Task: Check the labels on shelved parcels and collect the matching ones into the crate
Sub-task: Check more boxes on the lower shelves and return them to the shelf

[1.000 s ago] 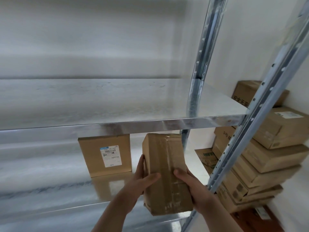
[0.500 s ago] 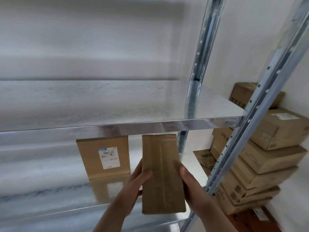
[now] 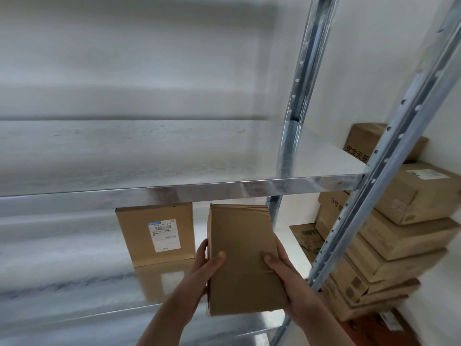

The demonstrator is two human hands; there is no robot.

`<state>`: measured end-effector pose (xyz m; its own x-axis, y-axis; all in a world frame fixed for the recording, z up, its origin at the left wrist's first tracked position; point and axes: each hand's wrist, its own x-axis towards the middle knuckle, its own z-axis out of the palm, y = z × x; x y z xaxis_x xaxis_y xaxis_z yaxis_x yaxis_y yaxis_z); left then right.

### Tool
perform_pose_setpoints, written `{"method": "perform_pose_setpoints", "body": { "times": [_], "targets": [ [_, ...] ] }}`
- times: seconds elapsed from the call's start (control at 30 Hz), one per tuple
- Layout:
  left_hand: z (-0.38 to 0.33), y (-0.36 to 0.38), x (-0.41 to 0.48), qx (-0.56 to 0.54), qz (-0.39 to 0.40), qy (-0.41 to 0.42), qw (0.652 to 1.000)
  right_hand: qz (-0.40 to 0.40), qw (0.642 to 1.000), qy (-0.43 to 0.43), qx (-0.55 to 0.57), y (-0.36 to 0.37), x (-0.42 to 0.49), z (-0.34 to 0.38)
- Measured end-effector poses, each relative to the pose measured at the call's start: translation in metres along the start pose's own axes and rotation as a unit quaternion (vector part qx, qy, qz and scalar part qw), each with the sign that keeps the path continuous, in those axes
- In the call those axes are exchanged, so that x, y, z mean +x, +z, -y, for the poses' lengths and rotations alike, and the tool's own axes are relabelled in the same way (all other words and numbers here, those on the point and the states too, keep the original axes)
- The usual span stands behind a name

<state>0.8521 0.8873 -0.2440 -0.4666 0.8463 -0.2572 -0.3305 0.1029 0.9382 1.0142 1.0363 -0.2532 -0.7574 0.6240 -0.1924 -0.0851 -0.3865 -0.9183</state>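
I hold a plain brown cardboard parcel (image 3: 243,255) upright in front of the lower shelf (image 3: 62,295). My left hand (image 3: 205,268) grips its left edge, thumb across the front. My right hand (image 3: 280,273) grips its right edge. The face turned to me is bare cardboard with no label. Behind it to the left a second brown parcel (image 3: 156,234) stands on the lower shelf with a white printed label (image 3: 163,234) facing me. No crate is in view.
A bare metal upper shelf (image 3: 149,188) juts out just above the held parcel. Two perforated steel uprights (image 3: 296,96) (image 3: 384,176) stand to the right. Beyond them several cardboard boxes (image 3: 404,233) are stacked against the white wall.
The parcel has been rotated in my hands: the taped, glossy face seen earlier has turned away and a plain cardboard face now shows. My hands have shifted along its edges.
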Motion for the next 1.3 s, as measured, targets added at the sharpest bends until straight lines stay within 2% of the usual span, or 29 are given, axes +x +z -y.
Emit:
{"method": "perform_pose_setpoints", "body": {
  "times": [0.43, 0.63, 0.8, 0.93, 1.03, 1.3],
  "targets": [
    [0.004, -0.002, 0.000, -0.006, -0.011, -0.008, 1.000, -0.016, 0.999, -0.004, -0.049, 0.005, -0.002, 0.007],
    [-0.009, -0.017, 0.006, 0.089, -0.017, -0.053, 0.995, 0.001, 0.989, 0.018, -0.148, 0.006, -0.009, 0.024],
    [-0.007, -0.020, 0.005, 0.103, -0.046, -0.033, 0.993, 0.009, 0.973, 0.051, -0.224, -0.005, -0.008, 0.031],
    [-0.007, -0.024, 0.003, 0.017, -0.037, -0.027, 0.999, -0.002, 0.983, 0.088, -0.162, -0.007, -0.006, 0.032],
    [-0.008, -0.024, 0.004, -0.065, -0.035, -0.029, 0.997, 0.001, 0.990, 0.074, -0.121, -0.008, -0.006, 0.030],
    [-0.014, 0.000, 0.003, 0.011, -0.039, 0.022, 0.999, -0.001, 0.994, 0.065, -0.085, -0.001, 0.001, 0.025]
  ]
}}
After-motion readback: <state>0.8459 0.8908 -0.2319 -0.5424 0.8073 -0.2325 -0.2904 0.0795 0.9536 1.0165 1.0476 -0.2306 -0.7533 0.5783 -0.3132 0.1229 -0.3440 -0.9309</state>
